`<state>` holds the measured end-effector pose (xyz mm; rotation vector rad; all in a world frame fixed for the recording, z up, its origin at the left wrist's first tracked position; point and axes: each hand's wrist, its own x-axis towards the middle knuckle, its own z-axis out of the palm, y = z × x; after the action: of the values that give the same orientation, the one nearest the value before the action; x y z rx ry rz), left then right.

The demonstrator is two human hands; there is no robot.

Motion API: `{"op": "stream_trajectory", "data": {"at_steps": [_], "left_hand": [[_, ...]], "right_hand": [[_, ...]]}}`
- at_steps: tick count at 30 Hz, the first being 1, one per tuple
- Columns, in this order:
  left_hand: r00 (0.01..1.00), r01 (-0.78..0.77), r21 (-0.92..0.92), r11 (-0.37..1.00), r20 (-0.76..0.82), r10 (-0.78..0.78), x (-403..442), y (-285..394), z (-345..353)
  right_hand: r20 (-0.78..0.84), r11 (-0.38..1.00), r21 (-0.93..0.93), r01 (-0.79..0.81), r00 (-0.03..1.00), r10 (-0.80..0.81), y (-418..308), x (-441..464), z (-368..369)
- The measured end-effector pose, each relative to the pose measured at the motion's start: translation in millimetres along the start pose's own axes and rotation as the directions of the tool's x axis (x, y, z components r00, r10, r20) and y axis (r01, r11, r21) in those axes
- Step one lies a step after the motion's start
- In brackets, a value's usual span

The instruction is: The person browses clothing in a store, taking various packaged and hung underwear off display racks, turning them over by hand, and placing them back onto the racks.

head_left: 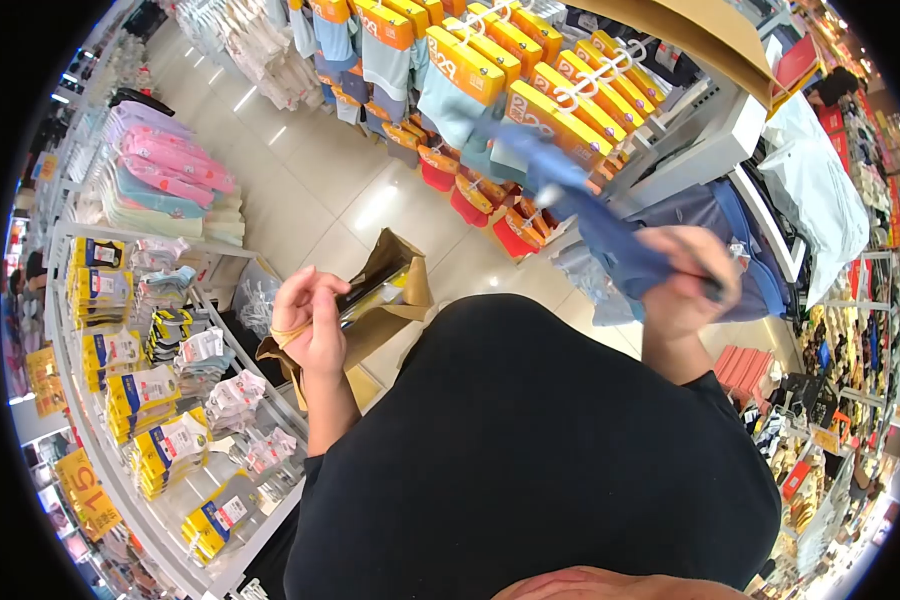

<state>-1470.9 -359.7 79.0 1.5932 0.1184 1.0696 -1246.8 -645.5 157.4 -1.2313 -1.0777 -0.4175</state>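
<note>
On the left, my left hand has its fingers curled and a band round its wrist side. It is beside an open cardboard box that has something yellow and dark inside. Whether its fingers hold anything is hidden. My right hand is wrapped round a blue cloth item, blurred by motion, which stretches up and left toward the hanging packs. A small dark thing shows at the fingers of this hand; I cannot make out what it is.
Orange-tagged packs hang on hooks ahead. A white shelf with yellow-and-blue sock packs stands at the left, below pink garments. At the right are a white plastic bag and dark blue packages. Tiled floor shows between the racks.
</note>
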Motion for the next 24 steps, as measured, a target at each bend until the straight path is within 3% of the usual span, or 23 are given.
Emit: {"op": "stream_trajectory", "data": {"at_steps": [2, 4, 7, 10, 12, 16, 19, 21, 24], "left_hand": [[0.993, 0.006, -0.106, 0.994, 0.122, 0.007, -0.8, 14.5, 8.8], [0.953, -0.102, -0.026, 0.994, 0.285, 0.105, 3.0, 27.8, 18.1], [0.946, -0.007, 0.026, 1.000, 0.325, -0.002, 7.6, 46.6, 46.8], [0.877, 0.172, 0.061, 0.983, 0.445, -0.181, 7.3, 53.1, 64.7], [0.841, 0.086, 0.249, 0.965, 0.500, -0.205, 9.6, 53.8, 70.8], [0.926, -0.067, 0.214, 0.975, 0.376, -0.019, 6.5, 34.6, 78.2], [0.924, -0.167, 0.228, 0.959, 0.375, 0.072, 7.4, 35.1, 81.4], [0.905, -0.261, 0.225, 0.939, 0.397, 0.157, 8.2, 29.1, 79.7], [0.918, -0.181, 0.233, 0.956, 0.390, 0.079, 2.6, 31.6, 76.1]], "right_hand": [[0.269, 0.990, -0.014, -0.137, 0.954, 0.136, -2.8, 1.1, 21.0], [0.475, 0.970, -0.037, -0.242, 0.849, 0.230, -2.7, -0.9, 38.8], [0.568, 0.934, 0.050, -0.353, 0.780, 0.265, 3.8, -12.2, 62.7], [0.659, 0.910, -0.035, -0.412, 0.675, 0.332, 2.7, -13.2, 73.8], [0.658, 0.922, -0.016, -0.387, 0.690, 0.302, 1.4, -15.3, 82.3], [0.676, 0.947, -0.027, -0.320, 0.692, 0.254, 0.6, -18.0, 84.7], [0.676, 0.960, -0.071, -0.271, 0.695, 0.246, -0.6, -21.7, 83.4], [0.610, 0.964, -0.108, -0.243, 0.750, 0.257, -6.5, -18.6, 78.4], [0.533, 0.971, -0.133, -0.198, 0.812, 0.239, -8.3, -17.6, 70.2]]}}
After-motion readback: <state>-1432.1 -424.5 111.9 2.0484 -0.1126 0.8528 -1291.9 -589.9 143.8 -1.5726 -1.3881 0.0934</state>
